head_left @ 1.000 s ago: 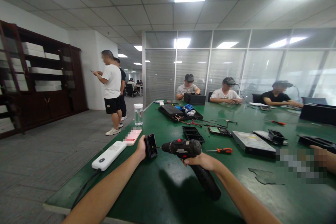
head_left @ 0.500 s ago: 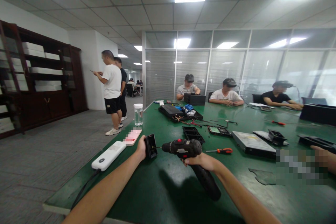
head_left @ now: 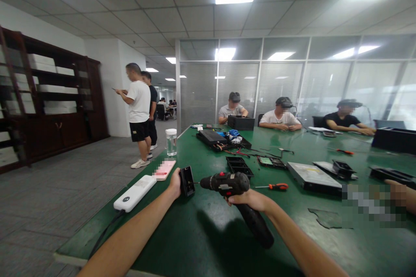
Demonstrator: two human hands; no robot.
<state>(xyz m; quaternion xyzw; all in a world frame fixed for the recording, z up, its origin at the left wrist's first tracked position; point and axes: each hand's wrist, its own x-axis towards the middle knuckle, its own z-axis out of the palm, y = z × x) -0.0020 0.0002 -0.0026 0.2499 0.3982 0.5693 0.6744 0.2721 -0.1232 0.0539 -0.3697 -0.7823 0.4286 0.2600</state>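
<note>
My left hand grips a small black box-like part by its left side and holds it upright, its open face turned to the right. A black power drill with red accents is in my right hand, whose fingers wrap round the handle. The drill points left, and its thin bit reaches the open face of the part. Whether the tip touches a screw inside is too small to tell. Right of the drill, an orange-handled screwdriver lies on the green table.
A white power strip, a pink phone and a clear jar line the left edge. Beyond are a black tray, a toolbox and a flat metal unit. Another person's hand is at the right.
</note>
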